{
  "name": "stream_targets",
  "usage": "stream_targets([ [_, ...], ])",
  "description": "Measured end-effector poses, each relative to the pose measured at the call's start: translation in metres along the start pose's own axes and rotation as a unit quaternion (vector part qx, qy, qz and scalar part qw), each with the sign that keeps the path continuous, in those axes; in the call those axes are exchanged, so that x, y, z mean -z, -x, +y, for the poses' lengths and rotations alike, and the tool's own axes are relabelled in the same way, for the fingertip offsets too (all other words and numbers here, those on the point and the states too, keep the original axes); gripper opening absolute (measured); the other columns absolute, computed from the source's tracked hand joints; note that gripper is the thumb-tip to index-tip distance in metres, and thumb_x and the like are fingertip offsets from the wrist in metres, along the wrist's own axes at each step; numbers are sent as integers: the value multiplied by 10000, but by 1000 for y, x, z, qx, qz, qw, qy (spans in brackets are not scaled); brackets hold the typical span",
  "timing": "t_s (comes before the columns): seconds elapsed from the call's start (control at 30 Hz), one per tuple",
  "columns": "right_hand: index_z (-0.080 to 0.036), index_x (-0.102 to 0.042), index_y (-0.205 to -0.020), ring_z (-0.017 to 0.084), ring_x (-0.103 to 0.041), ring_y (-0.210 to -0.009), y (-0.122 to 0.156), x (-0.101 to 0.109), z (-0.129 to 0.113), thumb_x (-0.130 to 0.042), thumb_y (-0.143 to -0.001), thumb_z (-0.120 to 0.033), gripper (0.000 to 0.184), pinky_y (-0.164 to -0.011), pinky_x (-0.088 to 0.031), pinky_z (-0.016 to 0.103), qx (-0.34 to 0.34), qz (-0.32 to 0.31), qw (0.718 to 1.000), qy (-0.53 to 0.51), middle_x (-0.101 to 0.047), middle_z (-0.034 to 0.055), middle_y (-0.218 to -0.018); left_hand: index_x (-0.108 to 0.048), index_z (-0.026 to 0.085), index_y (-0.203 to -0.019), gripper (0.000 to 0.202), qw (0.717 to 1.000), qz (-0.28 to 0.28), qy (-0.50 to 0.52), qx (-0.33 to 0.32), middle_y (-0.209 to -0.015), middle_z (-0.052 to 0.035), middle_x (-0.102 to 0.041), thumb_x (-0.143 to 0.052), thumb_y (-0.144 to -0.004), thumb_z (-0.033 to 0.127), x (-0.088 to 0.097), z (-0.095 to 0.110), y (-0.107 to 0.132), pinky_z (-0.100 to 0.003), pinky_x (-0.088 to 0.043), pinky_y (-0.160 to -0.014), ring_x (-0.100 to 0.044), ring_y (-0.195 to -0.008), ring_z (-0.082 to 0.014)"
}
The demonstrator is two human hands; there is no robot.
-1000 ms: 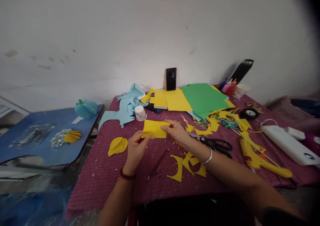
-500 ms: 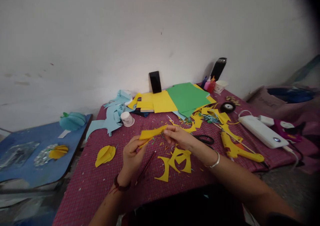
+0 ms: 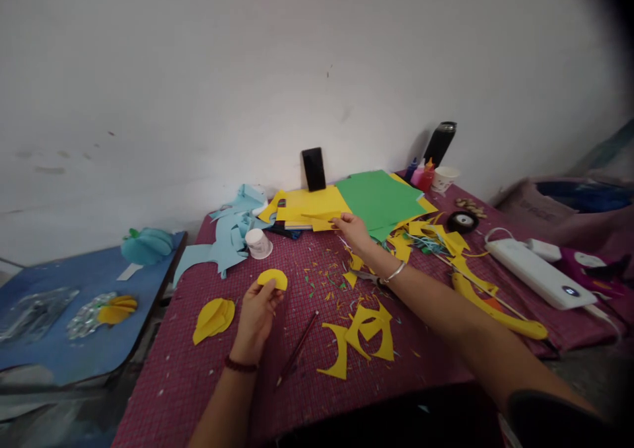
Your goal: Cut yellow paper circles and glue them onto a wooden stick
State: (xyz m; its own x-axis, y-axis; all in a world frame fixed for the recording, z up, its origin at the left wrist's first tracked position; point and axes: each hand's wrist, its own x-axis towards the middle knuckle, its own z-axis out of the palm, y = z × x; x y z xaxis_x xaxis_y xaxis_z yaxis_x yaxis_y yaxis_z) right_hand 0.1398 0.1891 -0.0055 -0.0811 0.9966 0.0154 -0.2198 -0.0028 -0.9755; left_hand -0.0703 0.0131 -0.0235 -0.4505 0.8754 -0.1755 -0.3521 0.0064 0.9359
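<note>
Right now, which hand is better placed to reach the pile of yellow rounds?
Probably the left hand, holding a yellow piece: the pile lies beside it, while the right hand, stretched away, pinches a yellow strip.

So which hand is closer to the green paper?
Right. The right hand, pinching a yellow scrap, is just left of the green paper; the left hand, holding a yellow half-disc, is far back toward the person.

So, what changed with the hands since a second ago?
Both hands held one yellow sheet before. Now the left hand holds a yellow half-circle, and the right hand has reached forward, holding the yellow remainder at the paper stack. The pencil and scraps stayed.
</note>
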Motion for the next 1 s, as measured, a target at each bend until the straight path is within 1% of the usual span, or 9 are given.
stream_targets([
  [0.1, -197, -516, -615, 123, -530, -599, -11, -16, 2, -682, -640, -380, 248, -548, -376, 232, 31, -2, 999, 18, -578, -30, -611, -633, 145, -740, 289, 999, -6, 25, 22, -666, -10, -674, -811, -555, 279, 0, 1, 0, -226, -487, -545, -605, -536, -101],
  [0.23, -189, -546, -620, 125, -504, -585, 14, -29, 2, -698, -664, -387, 254, -566, -379, 247, 54, -60, 996, 40, -568, -34, -605, -671, 155, -770, 242, 999, -27, 19, -8, -833, -46, -699, -795, -612, 292, 0, 10, 7, -245, -507, -606, -643, -679, -134],
  [0.33, -179, -606, -674, 119, -496, -576, 50, -30, -3, -730, -664, -384, 240, -574, -391, 251, 48, -120, 990, 49, -584, -31, -632, -703, 172, -759, 80, 972, -85, -126, -178, -1200, -95, -619, -737, -712, 226, 2, 23, 17, -291, -503, -816, -616, -990, -183],
  [0.43, -179, -652, -743, 135, -550, -657, 84, -26, -16, -745, -672, -383, 236, -649, -438, 273, 41, -175, 983, 42, -636, -4, -724, -717, 200, -792, 60, 895, -141, -247, -343, -1399, -91, -474, -683, -768, 157, 4, 34, 30, -336, -496, -876, -594, -1028, -181],
  [0.53, -186, -656, -761, 134, -564, -697, 111, -21, -28, -738, -718, -370, 206, -687, -453, 278, 70, -235, 969, 18, -638, 4, -753, -720, 229, -899, 202, 842, -188, -272, -426, -1291, -89, -577, -654, -779, 80, 2, 35, 45, -353, -519, -846, -623, -987, -183],
  [0.63, -193, -653, -778, 129, -556, -681, 132, -15, -37, -734, -741, -372, 199, -657, -457, 268, 109, -254, 961, -3, -620, 0, -744, -699, 231, -965, 295, 815, -204, -257, -477, -1105, -71, -675, -654, -759, 24, -5, 32, 61, -355, -538, -825, -646, -977, -196],
  [0.87, -199, -643, -756, 138, -550, -688, 165, 4, -44, -722, -756, -371, 190, -633, -458, 268, 158, -182, 970, -25, -598, 5, -739, -658, 218, -1092, 431, 731, -202, -331, -562, -1148, -97, -630, -618, -740, -28, -27, 30, 101, -331, -543, -816, -625, -1017, -199],
  [0.93, -197, -637, -754, 132, -542, -655, 170, 12, -45, -732, -743, -372, 199, -612, -449, 263, 142, -168, 975, -31, -601, 1, -725, -654, 219, -1096, 437, 738, -189, -322, -563, -1085, -81, -650, -622, -737, -27, -34, 25, 107, -314, -544, -792, -636, -961, -182],
  [1.0, -197, -616, -713, 124, -526, -612, 172, 19, -43, -746, -721, -389, 232, -584, -435, 253, 119, -146, 981, -42, -595, -9, -688, -672, 229, -1048, 396, 777, -150, -292, -537, -1021, -56, -661, -643, -734, -11, -43, 19, 110, -297, -539, -760, -640, -899, -167],
])
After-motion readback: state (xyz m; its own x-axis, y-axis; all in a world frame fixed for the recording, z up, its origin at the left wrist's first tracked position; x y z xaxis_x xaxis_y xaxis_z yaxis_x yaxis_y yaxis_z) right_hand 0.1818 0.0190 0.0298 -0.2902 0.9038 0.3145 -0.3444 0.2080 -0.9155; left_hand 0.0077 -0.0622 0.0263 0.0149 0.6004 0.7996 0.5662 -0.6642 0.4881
